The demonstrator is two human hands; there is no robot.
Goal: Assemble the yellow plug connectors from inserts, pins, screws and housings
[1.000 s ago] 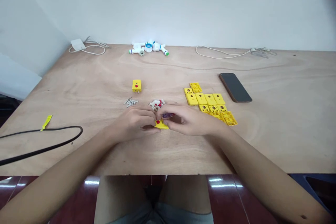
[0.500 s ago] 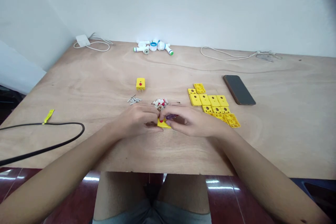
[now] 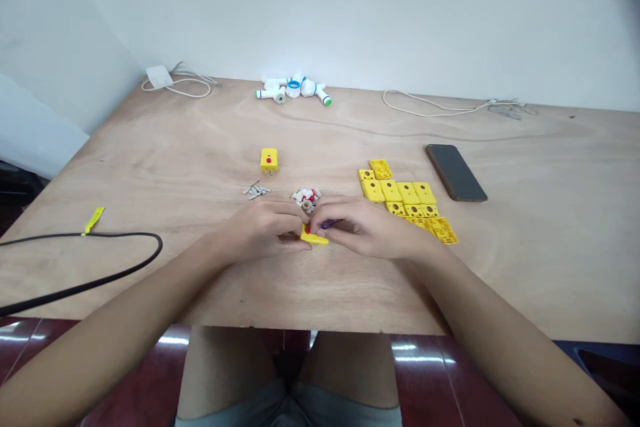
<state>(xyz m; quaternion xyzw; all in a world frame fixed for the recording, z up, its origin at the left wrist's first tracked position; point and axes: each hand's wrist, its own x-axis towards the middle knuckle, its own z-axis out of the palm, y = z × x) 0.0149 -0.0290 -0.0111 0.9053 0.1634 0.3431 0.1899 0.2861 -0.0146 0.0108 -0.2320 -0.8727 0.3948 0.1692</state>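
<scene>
We see the wide table [image 3: 260, 293] under everything. Near its middle, our left hand [image 3: 257, 227] pinches a yellow piece [image 3: 318, 239] at its left side. The fingers of our right hand [image 3: 363, 230] grasp a small purple thing [image 3: 331, 223] just over it. To the right lie the phone [image 3: 457, 173] and rows of yellow cases [image 3: 407, 193]. A little pile of white and red bits [image 3: 306, 199] sits just past our hands, with thin metal strips [image 3: 257, 191] to its left. We seem to be doing close work by the red dot [image 3: 308, 229]; that calls for a still left hand and tiny, soft right-hand moves.
</scene>
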